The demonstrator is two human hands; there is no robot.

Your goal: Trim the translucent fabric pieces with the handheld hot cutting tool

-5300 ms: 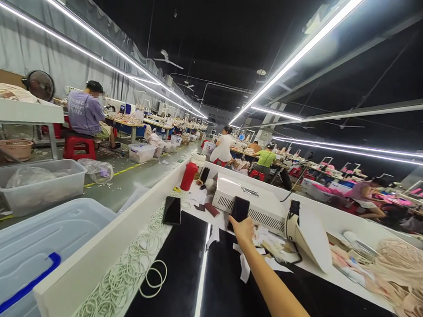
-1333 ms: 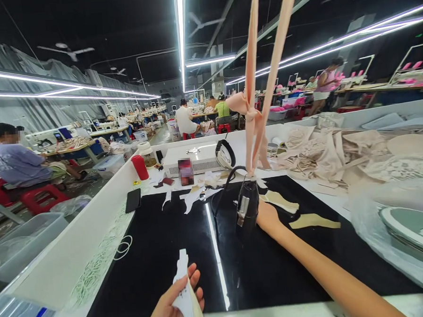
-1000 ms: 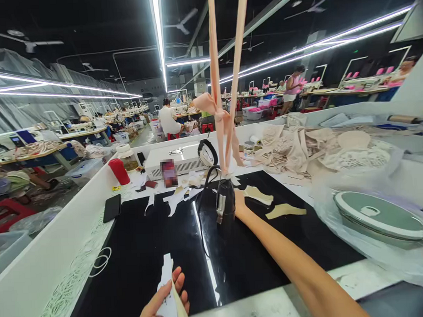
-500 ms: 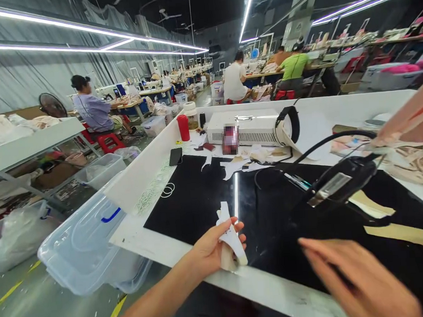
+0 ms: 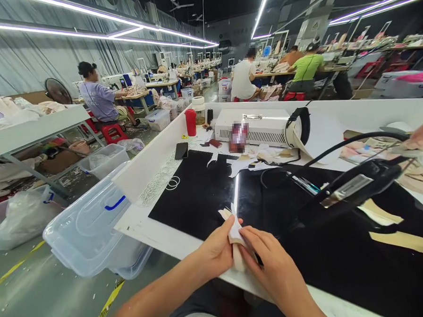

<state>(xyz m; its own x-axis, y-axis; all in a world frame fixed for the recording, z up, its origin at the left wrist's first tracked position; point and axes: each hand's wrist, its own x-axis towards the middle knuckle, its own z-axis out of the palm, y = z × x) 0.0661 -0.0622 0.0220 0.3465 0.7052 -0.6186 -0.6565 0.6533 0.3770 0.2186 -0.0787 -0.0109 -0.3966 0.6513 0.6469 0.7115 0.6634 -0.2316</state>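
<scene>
Between my two hands are white and cream cut pieces (image 5: 236,234), curved and layered, held above the front edge of the table. My left hand (image 5: 218,248) is closed on them, its thumb pressing on top. From the right, my right hand (image 5: 269,259) reaches in, with its fingers closed on the lower part of the same pieces. Their exact material is not clear. Under them lies a black mat (image 5: 199,192) on the white table (image 5: 141,238).
A black lamp-like device (image 5: 361,183) on a cable stands to the right, near cream strips (image 5: 403,243). Behind are white scraps (image 5: 247,162), a phone (image 5: 181,150), a red cup (image 5: 190,122) and a white vented machine (image 5: 255,128). A lidded plastic bin (image 5: 90,221) stands left. Several people sit farther off.
My right hand has moved left from over the mat and taken hold of the pieces in my left hand. The pieces are now turned and bunched. The view has shifted slightly.
</scene>
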